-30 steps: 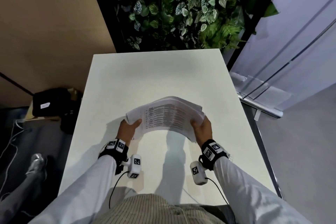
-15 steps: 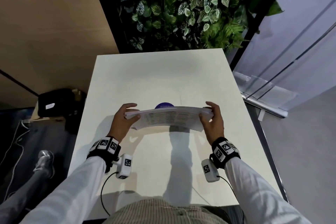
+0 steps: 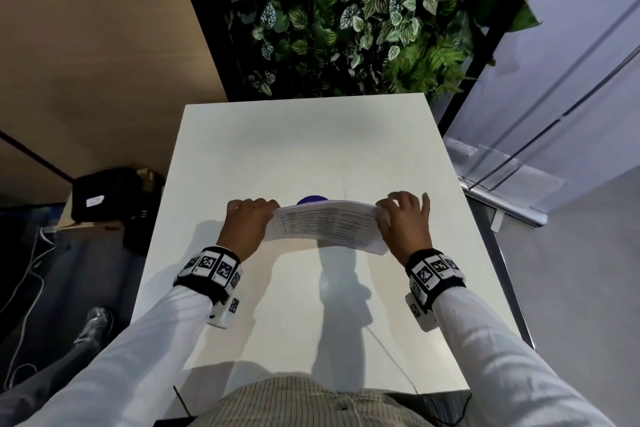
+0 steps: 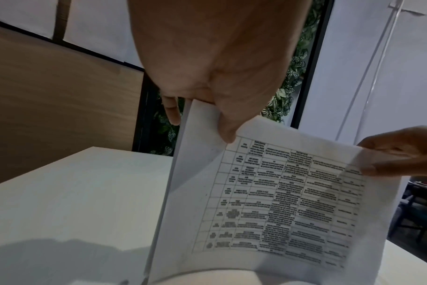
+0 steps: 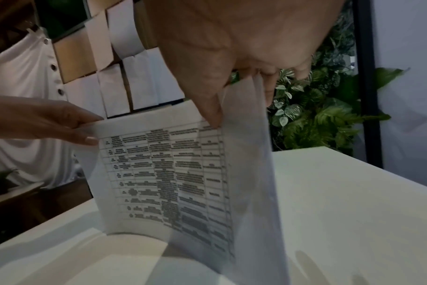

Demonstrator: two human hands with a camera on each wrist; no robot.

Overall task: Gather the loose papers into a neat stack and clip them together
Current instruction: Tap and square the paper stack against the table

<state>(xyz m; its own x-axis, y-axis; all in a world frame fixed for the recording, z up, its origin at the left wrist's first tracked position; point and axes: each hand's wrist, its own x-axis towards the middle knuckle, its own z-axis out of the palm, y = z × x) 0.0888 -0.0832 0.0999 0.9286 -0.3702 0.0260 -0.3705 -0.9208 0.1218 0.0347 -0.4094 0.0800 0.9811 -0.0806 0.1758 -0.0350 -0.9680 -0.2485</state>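
The stack of papers [image 3: 325,226] stands on edge on the white table [image 3: 298,149], its lower edge on the tabletop and its printed table of text facing the person; the left hand [image 3: 246,222] grips its left side, thumb on the printed face and fingers [image 4: 171,111] curled behind, and the right hand [image 3: 405,222] grips the right side the same way, thumb in front and fingers wrapped round the back; the sheets bow slightly between the two hands. Just behind the papers a small dark blue round object [image 3: 311,199] lies on the table, mostly hidden by the top edge of the stack, so what it is cannot be told. Beyond the far end of the table rises a wall of green leafy plants [image 3: 346,17]; to the left stands a wooden panel [image 3: 97,62], with a black box [image 3: 104,194] on the floor below it; to the right are pale glass partitions [image 3: 554,97] on a metal floor rail; both wrists wear black bands with square printed markers.
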